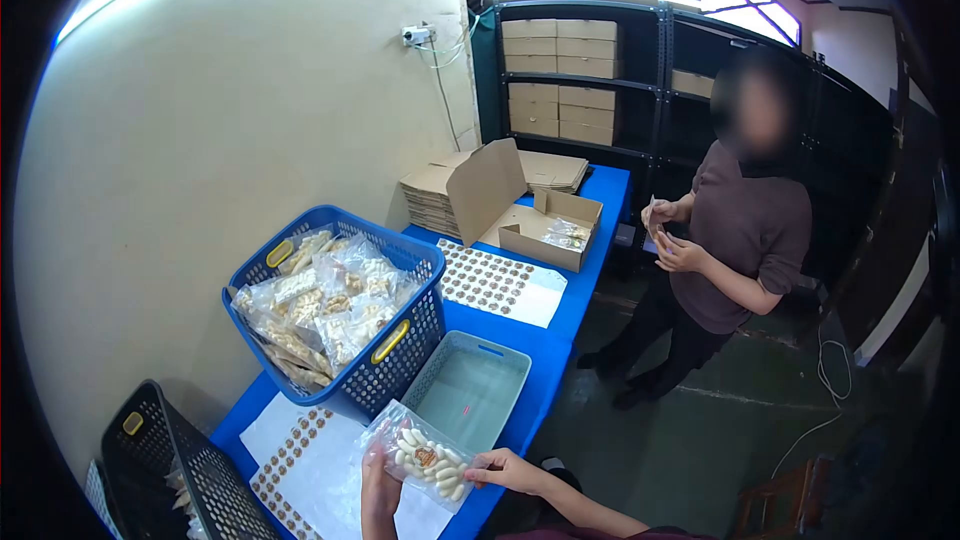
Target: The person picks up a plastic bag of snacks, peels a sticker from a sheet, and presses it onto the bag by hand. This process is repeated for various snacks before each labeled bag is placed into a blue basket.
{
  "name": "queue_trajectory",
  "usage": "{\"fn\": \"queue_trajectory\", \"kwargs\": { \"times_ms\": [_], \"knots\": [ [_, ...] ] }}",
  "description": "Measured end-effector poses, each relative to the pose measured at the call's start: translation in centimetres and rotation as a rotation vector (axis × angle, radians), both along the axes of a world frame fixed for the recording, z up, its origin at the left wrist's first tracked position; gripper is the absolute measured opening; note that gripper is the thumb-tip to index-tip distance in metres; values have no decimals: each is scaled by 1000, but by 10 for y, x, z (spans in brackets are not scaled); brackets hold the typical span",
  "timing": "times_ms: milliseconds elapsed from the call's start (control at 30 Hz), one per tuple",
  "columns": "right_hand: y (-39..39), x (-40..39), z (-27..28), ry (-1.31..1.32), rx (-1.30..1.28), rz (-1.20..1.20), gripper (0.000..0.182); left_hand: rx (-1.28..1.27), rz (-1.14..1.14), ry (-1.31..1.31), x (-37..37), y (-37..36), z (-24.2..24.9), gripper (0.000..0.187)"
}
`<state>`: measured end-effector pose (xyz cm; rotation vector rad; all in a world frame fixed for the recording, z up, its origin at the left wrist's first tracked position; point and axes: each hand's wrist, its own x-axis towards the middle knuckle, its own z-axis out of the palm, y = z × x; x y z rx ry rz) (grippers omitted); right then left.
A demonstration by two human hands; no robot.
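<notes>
A clear plastic bag of pale, finger-shaped snacks (440, 472) with a round brown sticker is held up over the near end of the table. My left hand (380, 485) grips its left edge, while the fingers of my right hand (500, 470) pinch the right side. Beneath the bag lies a sticker sheet (290, 458) with rows of round brown labels on white backing. Just beyond the bag stands a shallow grey-green plastic tray (465, 390). To its left, a blue basket (400, 350) is heaped with similar filled bags (325, 300).
Farther along the blue table (545, 365) are another sticker sheet (490, 280), an open cardboard box (550, 250) with small packets inside and stacked flat cardboard (428, 202). A dark basket (190, 460) stands at lower left. A co-worker (745, 230) handles a small item beside shelves holding boxes.
</notes>
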<state>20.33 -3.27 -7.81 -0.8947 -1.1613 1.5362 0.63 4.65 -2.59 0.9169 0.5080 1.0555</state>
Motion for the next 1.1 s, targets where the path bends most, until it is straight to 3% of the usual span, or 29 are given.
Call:
{"fn": "queue_trajectory", "kwargs": {
  "times_ms": [100, 233, 400, 533, 700, 800, 867, 900, 1033, 1100],
  "knots": [
    [0, -20, 9, 58, -49, -2, 23, -85, 194, 106, -5, -2, -10, 43],
    [8, -45, -9, -56, -133, 150, 27, -11, 486, -6, -12, -24, -9, 40],
    [23, -74, 14, -53, -111, 320, 27, 10, 401, -113, -53, -50, -12, 50],
    [28, -102, 21, -99, -70, 528, 28, -169, 519, -54, -71, -72, -19, 36],
    [44, -111, 20, -296, 63, 731, 28, -114, 601, 37, -97, -90, -6, 51],
    [68, -96, 43, -477, 330, 557, 21, -49, 575, 90, -95, -101, -6, 60],
    [88, -75, 85, -516, 671, 200, 16, 71, 528, 174, -97, -107, 1, 63],
    [98, -64, 101, -418, 687, -8, 13, 38, 541, 179, -100, -110, -1, 61],
    [123, -29, 164, -288, 866, -893, 30, -115, 693, 142, -122, -134, -17, 45],
    [147, -21, 174, -52, 968, -1110, 31, -183, 816, 158, -134, -148, -29, 38]
  ]
}}
